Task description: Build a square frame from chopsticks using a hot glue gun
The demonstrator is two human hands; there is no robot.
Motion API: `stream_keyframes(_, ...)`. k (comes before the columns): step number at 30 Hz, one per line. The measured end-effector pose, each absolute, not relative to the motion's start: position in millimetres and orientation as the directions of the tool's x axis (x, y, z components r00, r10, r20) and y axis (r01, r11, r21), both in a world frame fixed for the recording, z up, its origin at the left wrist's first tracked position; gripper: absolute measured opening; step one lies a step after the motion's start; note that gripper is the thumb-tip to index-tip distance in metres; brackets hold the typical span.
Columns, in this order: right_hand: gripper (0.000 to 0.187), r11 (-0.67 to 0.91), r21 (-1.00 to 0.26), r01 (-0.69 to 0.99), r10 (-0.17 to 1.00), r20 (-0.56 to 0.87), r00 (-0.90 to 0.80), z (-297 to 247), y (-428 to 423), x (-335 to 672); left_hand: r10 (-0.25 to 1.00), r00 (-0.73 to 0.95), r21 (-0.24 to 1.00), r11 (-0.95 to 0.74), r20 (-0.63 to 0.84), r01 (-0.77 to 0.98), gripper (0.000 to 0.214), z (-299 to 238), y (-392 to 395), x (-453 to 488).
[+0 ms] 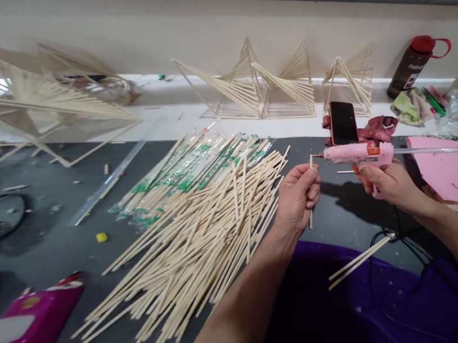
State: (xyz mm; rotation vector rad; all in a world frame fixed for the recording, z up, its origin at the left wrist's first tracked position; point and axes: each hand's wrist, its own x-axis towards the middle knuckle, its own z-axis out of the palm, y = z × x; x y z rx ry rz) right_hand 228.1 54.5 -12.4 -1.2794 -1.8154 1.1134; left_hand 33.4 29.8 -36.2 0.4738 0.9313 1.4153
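Pinched in the fingers of my left hand (300, 192) is a short wooden stick (311, 160), held roughly upright. My right hand (390, 183) wraps round the handle of a pink glue gun (348, 154). Its nozzle points left and meets, or nearly meets, the stick's top end; I cannot tell which. A clear glue stick (426, 150) juts from the gun's back. Left of my left hand lies a big loose pile of wooden sticks (207, 231). Behind it are more sticks in clear wrappers with green print (170, 174).
Stick-built frames (243, 90) line the ledge by the wall, with a larger one (36, 107) at left. A phone (343, 123), a bottle (410, 66) and pink sheet (454, 171) stand or lie right. A black cord (414, 247) hangs near two sticks (361, 261) over purple cloth.
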Motion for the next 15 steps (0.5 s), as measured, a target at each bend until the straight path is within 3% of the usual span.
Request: stream_keyframes(15,0.052,0.139,-0.884,0.446,0.943,-0.019,-0.331,-10.1,55.0,228.0,0.959,-0.111,0.768,0.135,-0.259,-0.626,0.04,-39.5,30.6,32.0)
